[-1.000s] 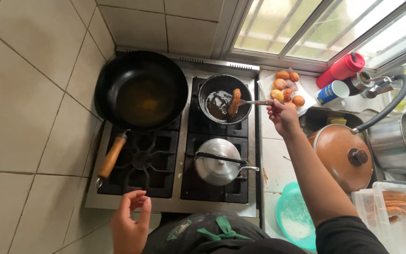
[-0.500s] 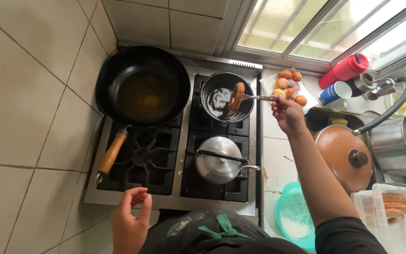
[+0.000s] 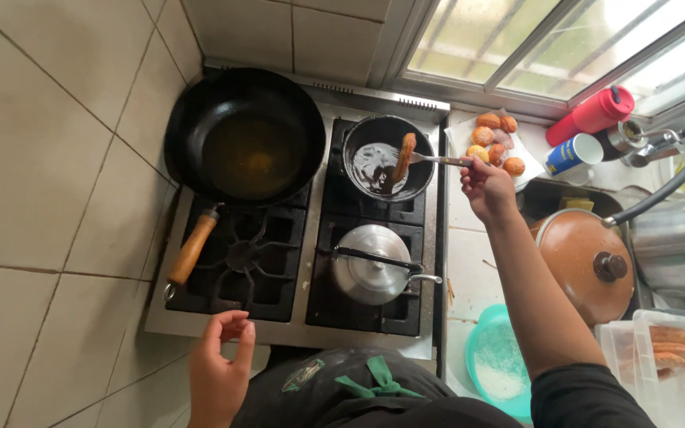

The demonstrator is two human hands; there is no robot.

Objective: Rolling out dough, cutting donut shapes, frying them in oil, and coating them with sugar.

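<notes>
The four-burner stove (image 3: 295, 317) carries three vessels. A kettle (image 3: 370, 273) sits front right. Behind it is a small dark pot (image 3: 374, 170), with a wide black pan (image 3: 243, 135) to the kettle's back left.

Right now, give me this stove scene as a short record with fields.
Right hand: holds a fork carrying a browned sausage over the small dark pot
Left hand: empty, fingers curled, near the stove's front edge
Wok: back left burner, oil inside
Kettle: front right burner
Plate of fried pieces: counter beside pot
</notes>
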